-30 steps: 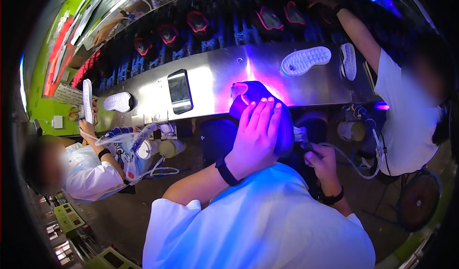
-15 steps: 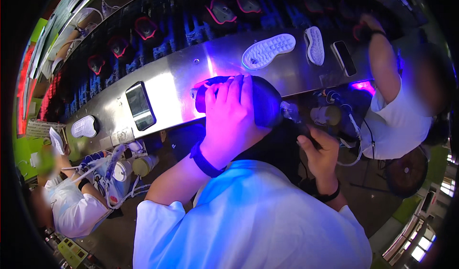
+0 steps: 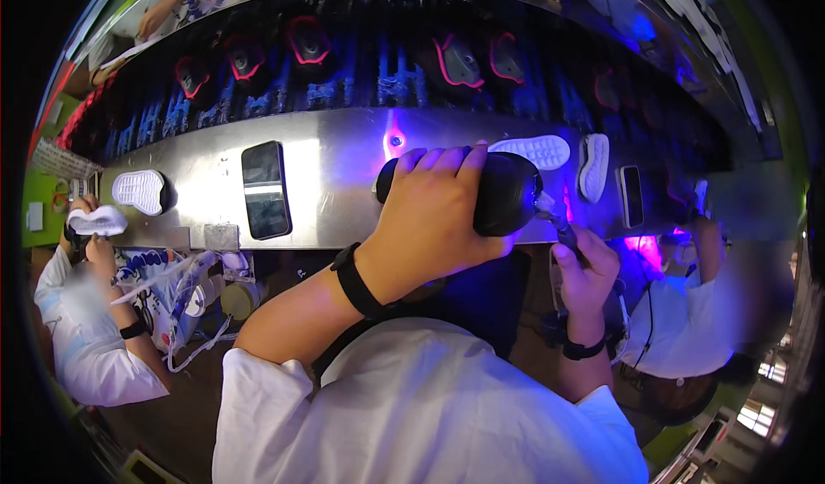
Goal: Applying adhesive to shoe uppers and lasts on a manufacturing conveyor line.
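My left hand (image 3: 430, 217) is wrapped over a dark, rounded shoe upper (image 3: 507, 196), holding it on its side above the metal bench's near edge. Its fingers hide much of the upper's left part. In my right hand (image 3: 589, 273) a small brush (image 3: 563, 226) is pinched by its dark handle. Pale bristles lie at the right end of the upper and appear to touch it. Just beyond the upper is a white shoe sole (image 3: 537, 151), partly covered by it. Another white sole (image 3: 593, 168) lies further right.
The metal bench (image 3: 331, 153) runs across, with a phone (image 3: 266, 190) at left and another phone (image 3: 632, 196) at right. A further sole (image 3: 140, 192) lies far left. Behind, a dark rack carries red-edged shoe uppers (image 3: 458, 61). Co-workers sit on both sides; the left one's hands hold a white sole (image 3: 97, 220).
My view has shifted and levelled, showing more of the rack. The right hand has moved up toward the upper with the brush. The left co-worker's hands now show a sole between them.
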`<control>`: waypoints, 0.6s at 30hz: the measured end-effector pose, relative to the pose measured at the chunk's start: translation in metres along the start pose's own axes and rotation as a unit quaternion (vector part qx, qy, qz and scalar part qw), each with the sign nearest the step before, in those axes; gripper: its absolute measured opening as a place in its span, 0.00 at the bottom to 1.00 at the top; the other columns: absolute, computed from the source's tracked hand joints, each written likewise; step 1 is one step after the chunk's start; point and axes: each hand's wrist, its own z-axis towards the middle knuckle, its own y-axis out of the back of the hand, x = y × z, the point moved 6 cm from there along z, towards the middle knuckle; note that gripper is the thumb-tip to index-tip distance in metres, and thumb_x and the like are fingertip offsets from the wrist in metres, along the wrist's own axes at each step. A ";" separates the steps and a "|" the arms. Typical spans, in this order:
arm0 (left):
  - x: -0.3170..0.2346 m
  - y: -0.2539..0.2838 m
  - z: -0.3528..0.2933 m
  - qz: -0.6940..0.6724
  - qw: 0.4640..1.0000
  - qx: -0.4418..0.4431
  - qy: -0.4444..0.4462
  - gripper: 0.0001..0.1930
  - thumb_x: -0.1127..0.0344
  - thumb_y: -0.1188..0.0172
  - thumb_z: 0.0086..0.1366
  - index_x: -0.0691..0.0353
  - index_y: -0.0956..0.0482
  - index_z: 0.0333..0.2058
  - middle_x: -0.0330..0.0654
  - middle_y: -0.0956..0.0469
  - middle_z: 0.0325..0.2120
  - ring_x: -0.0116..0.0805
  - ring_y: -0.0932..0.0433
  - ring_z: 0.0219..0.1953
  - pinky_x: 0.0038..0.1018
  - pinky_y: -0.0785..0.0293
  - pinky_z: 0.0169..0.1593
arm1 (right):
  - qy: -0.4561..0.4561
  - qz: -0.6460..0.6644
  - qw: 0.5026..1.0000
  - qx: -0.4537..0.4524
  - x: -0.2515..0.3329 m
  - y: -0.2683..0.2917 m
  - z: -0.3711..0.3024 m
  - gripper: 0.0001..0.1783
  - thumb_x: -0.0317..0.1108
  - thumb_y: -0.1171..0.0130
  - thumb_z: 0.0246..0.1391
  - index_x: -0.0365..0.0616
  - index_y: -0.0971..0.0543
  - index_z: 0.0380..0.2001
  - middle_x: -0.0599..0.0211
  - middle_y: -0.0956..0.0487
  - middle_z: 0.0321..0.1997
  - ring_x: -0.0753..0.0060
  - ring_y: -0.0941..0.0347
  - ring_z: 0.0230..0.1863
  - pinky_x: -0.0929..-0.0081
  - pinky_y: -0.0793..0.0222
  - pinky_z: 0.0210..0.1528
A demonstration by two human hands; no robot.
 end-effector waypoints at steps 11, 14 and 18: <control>0.047 0.013 -0.036 0.039 0.992 0.122 -0.023 0.56 0.51 0.23 0.42 0.60 0.43 0.69 0.53 0.20 0.35 0.54 0.19 0.35 0.42 0.21 0.40 | -0.152 0.150 0.974 0.070 -0.031 -0.033 0.008 0.19 0.32 0.31 0.55 0.36 0.18 0.49 0.76 0.21 0.29 0.86 0.29 0.28 0.83 0.34 0.33; 0.035 0.011 -0.055 -0.048 0.989 0.138 -0.013 0.54 0.52 0.22 0.43 0.63 0.40 0.67 0.55 0.19 0.41 0.54 0.17 0.42 0.39 0.20 0.47 | -0.125 0.134 0.979 0.088 0.006 -0.009 0.025 0.17 0.30 0.32 0.54 0.36 0.17 0.46 0.72 0.18 0.33 0.82 0.26 0.33 0.80 0.31 0.38; 0.010 0.014 -0.059 -0.195 0.972 0.130 -0.030 0.53 0.51 0.21 0.45 0.64 0.39 0.65 0.53 0.19 0.45 0.48 0.17 0.48 0.38 0.21 0.52 | -0.060 0.159 0.979 0.116 0.025 -0.006 0.024 0.17 0.29 0.33 0.55 0.34 0.18 0.47 0.69 0.18 0.36 0.81 0.25 0.35 0.80 0.30 0.39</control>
